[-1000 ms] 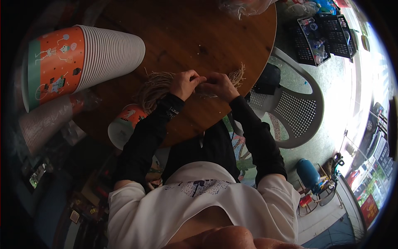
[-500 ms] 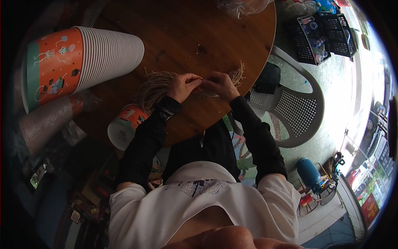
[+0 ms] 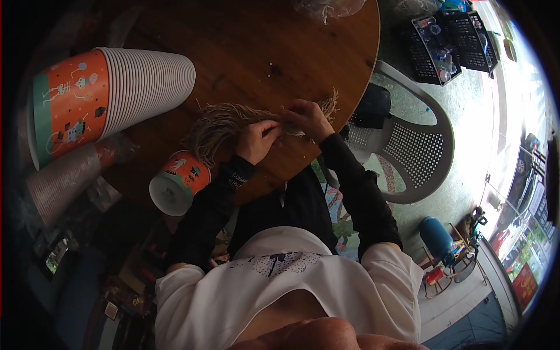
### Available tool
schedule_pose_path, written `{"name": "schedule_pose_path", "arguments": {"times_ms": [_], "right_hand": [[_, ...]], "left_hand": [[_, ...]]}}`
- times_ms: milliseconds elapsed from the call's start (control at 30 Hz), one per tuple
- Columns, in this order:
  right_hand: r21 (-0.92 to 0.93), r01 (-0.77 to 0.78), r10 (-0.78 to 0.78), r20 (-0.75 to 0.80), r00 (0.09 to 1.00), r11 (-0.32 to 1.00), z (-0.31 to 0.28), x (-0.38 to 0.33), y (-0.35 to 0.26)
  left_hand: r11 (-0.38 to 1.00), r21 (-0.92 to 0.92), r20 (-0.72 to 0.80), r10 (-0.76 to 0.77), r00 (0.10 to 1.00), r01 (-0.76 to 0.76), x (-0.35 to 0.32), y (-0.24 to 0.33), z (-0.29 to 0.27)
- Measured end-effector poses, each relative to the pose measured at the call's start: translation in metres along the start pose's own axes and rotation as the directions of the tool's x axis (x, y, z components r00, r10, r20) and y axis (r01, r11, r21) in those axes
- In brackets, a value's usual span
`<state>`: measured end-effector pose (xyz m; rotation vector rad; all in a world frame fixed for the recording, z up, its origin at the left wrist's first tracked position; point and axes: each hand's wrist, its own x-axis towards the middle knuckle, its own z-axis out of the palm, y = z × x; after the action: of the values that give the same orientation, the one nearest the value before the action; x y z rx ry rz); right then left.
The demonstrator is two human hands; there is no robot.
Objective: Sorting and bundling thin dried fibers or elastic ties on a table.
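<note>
A bundle of thin beige strings [image 3: 219,125] lies across the round wooden table [image 3: 233,64], its loose ends fanned out at both sides. My left hand [image 3: 256,143] is at the bundle's near side, fingers curled in toward the thumb; what lies between them is too small to make out. Bent over the bundle's right part, my right hand [image 3: 310,119] has its fingertips closed on the strings. The hands are slightly apart. Left of my left forearm, an orange and green paper cup [image 3: 189,169] lies tipped by the table's near edge.
A long stack of printed paper cups [image 3: 140,84] lies at the left, with a plastic-wrapped stack [image 3: 64,181] beside it. A clear plastic bag [image 3: 329,8] sits at the far edge. To the right stand a grey chair [image 3: 417,151] holding a dark object and black crates [image 3: 429,52].
My hands, whose fingertips met before, have drawn apart. My left hand has moved down and slightly right, while the right stays over the strings. The whole view has shifted a little.
</note>
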<state>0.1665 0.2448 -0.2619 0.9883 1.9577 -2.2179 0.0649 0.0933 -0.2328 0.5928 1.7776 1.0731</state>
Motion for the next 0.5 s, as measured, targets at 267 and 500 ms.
{"name": "schedule_pose_path", "arguments": {"times_ms": [267, 500], "right_hand": [[0.217, -0.097, 0.048, 0.217, 0.975, 0.971, -0.015, -0.002, 0.006], [0.079, -0.055, 0.036, 0.228, 0.973, 0.995, -0.014, 0.001, 0.003]], "left_hand": [[1.0, -0.005, -0.079, 0.028, 0.997, -0.028, 0.002, 0.003, -0.01], [0.968, 0.199, -0.134, 0.182, 0.974, -0.153, 0.016, -0.013, 0.008]]}}
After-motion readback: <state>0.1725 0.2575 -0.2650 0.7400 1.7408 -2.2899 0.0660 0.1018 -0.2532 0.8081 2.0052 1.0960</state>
